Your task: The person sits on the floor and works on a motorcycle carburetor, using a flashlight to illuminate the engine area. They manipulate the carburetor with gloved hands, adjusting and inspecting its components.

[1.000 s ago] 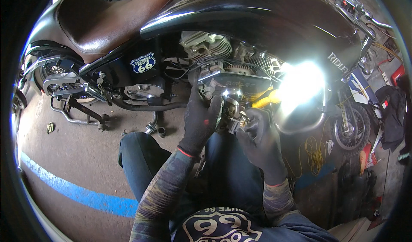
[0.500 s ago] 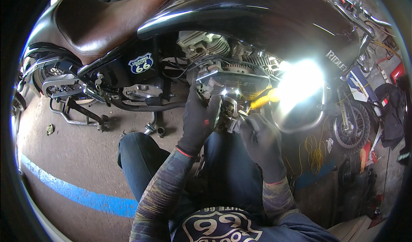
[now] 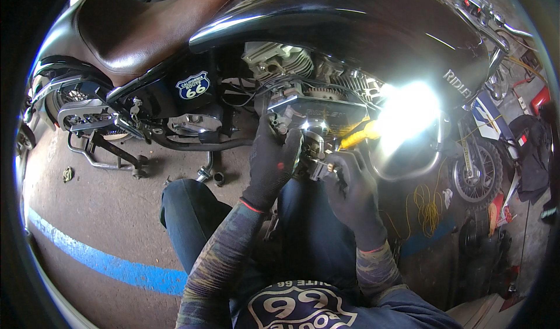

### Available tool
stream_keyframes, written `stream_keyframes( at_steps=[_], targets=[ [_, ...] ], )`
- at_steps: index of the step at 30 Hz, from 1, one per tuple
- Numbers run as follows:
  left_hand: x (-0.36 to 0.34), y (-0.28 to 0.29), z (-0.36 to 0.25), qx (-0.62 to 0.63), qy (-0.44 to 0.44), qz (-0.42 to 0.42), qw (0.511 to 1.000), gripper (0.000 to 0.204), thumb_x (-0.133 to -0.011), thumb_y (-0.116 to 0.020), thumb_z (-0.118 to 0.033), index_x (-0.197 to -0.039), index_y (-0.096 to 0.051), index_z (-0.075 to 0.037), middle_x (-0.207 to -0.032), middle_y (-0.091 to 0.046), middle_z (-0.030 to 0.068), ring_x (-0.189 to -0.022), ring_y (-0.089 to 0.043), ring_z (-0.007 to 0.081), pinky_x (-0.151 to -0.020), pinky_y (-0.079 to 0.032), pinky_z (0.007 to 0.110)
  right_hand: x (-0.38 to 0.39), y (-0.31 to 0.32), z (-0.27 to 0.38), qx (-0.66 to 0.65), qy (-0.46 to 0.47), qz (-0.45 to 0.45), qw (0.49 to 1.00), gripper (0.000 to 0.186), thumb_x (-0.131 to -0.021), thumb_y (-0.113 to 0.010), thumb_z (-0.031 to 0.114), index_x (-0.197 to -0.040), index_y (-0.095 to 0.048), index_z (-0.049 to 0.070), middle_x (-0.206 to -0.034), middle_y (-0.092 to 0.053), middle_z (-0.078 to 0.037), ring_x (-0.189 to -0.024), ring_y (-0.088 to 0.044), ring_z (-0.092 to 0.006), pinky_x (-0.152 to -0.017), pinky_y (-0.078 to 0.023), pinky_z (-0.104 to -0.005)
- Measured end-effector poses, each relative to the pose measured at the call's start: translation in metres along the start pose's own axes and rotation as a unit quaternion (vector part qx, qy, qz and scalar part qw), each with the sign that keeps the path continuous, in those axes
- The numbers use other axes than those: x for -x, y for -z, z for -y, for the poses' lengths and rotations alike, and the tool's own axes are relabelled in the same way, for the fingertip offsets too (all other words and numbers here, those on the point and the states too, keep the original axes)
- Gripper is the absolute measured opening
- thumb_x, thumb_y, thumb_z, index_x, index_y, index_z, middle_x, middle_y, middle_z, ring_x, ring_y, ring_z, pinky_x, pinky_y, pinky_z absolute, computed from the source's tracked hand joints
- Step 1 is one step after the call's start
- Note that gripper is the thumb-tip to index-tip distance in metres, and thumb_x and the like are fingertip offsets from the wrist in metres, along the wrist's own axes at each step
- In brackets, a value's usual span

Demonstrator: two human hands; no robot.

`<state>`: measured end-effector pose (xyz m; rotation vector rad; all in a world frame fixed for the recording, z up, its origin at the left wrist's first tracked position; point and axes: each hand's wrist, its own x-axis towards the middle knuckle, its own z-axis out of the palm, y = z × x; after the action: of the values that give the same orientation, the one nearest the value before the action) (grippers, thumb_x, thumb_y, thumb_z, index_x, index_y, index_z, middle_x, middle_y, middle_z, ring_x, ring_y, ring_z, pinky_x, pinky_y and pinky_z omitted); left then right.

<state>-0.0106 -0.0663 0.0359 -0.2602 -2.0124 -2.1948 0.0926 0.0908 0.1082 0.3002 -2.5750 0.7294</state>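
Observation:
In front of the motorcycle's engine, my gloved left hand (image 3: 270,157) is closed around a silvery metal part that looks like a carburetor (image 3: 315,137). Its round, shiny end faces up. My gloved right hand (image 3: 353,192) is at the part's lower right side, with thumb and fingers bent together. A small brass-coloured bit (image 3: 331,167) shows at those fingertips; its kind cannot be made out. Just above the right hand a yellow work light (image 3: 360,135) shines, its glare hiding part of the engine (image 3: 291,60).
The black motorcycle with a brown seat (image 3: 125,31) and large dark tank (image 3: 361,34) spans the view ahead. A stand (image 3: 111,154) is under its rear. On the right lie a coiled yellow cord (image 3: 429,209) and another wheel (image 3: 478,171). A blue line (image 3: 111,267) crosses the floor.
My right hand has shifted slightly down and right, and its fingers now show more clearly at the part's lower edge. My left hand keeps its hold in the same place.

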Motion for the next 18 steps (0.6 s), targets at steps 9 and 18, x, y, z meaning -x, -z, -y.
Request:
stream_keyframes(
  at_steps=[9, 18],
  targets=[
    [-0.002, 0.0, 0.005, -0.029, -0.021, -0.013, 0.999, 0.029, -0.099, -0.067, -0.011, -0.123, -0.055, 0.0, -0.098, -0.068, 0.0098, -0.082, -0.063, 0.0129, -0.072, -0.054, 0.031, 0.0, 0.0, 0.009, -0.026, -0.004, -0.001, 1.0, 0.038, -0.093, -0.073, 0.02, -0.128, -0.065, 0.007, -0.126, -0.061, -0.017, -0.109, -0.067, -0.0362, -0.089, -0.056, -0.0467],
    [-0.003, -0.001, 0.008, -0.053, -0.056, -0.034, 0.996, 0.033, -0.098, -0.068, -0.014, -0.124, -0.055, 0.002, -0.105, -0.072, 0.0155, -0.091, -0.071, 0.0187, -0.079, -0.058, 0.035, -0.025, -0.008, 0.006, 0.151, 0.124, 0.001, 0.981, 0.028, -0.086, -0.078, 0.021, -0.11, -0.074, 0.007, -0.143, -0.056, -0.018, -0.13, -0.058, -0.0391, -0.103, -0.05, -0.0521]
  ],
)
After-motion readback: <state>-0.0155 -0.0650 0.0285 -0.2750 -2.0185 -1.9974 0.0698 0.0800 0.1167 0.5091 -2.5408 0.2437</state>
